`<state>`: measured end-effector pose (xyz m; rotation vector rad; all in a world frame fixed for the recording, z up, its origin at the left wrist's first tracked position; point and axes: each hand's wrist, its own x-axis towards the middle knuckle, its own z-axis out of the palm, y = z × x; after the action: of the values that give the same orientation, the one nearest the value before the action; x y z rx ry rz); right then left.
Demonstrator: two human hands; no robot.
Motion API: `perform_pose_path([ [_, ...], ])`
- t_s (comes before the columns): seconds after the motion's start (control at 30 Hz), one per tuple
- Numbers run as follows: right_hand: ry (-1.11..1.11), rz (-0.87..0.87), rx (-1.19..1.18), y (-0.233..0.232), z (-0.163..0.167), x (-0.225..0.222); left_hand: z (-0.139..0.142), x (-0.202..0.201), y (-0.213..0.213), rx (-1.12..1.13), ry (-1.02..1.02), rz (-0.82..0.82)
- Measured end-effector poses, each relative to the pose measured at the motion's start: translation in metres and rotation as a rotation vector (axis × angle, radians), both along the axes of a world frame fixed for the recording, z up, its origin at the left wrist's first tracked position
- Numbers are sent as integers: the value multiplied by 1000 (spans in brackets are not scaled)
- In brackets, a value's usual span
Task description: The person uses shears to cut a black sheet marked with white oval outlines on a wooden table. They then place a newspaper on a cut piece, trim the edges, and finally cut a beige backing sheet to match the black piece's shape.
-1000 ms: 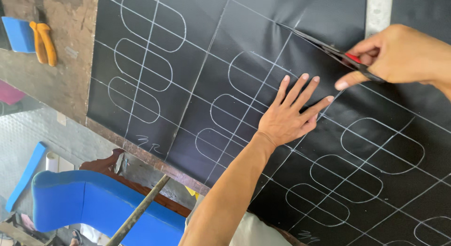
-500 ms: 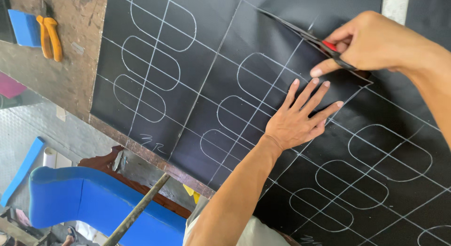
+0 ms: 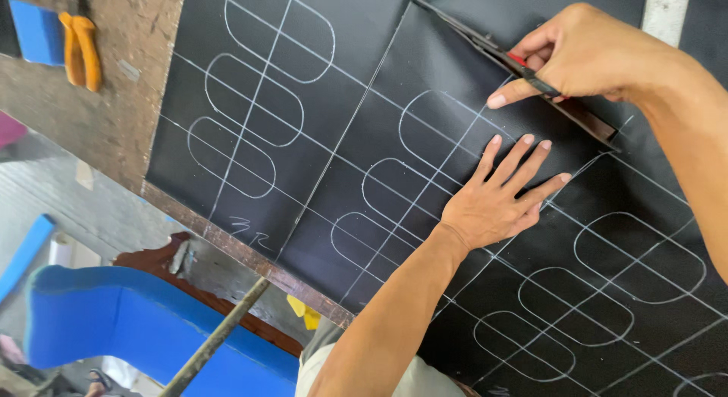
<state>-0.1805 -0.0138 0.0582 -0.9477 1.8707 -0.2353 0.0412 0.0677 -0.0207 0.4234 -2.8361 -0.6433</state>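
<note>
Across the wooden table (image 3: 98, 131) lies a black sheet (image 3: 379, 124) chalked with ovals; the left hand (image 3: 497, 203) presses it flat, fingers spread, just near the right hand (image 3: 584, 56) gripping scissors (image 3: 523, 67).

Your left hand (image 3: 493, 203) and right hand (image 3: 588, 56) are both showing bare, with no gloves, rings or watch on them. Your forearms are running bare too, no sleeves reaching as far as the wrists or the parts of the arms that are showing. At the bottom edge, under your left arm, a bit of your pale, light-coloured garment (image 3: 413, 378) is peeking into view.
</note>
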Motion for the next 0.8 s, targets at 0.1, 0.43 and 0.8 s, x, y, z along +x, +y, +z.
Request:
perform_pose_path([
  [0.1,74,71,-30,4,-22,-7,6,-1,-3,14,-44,-35],
  [0.43,-368,186,-59,-7,-121,-18,20,18,-30,152,-25,-16],
  [0.8,29,-39,194,2,-78,-21,14,108,-244,33,138,26],
])
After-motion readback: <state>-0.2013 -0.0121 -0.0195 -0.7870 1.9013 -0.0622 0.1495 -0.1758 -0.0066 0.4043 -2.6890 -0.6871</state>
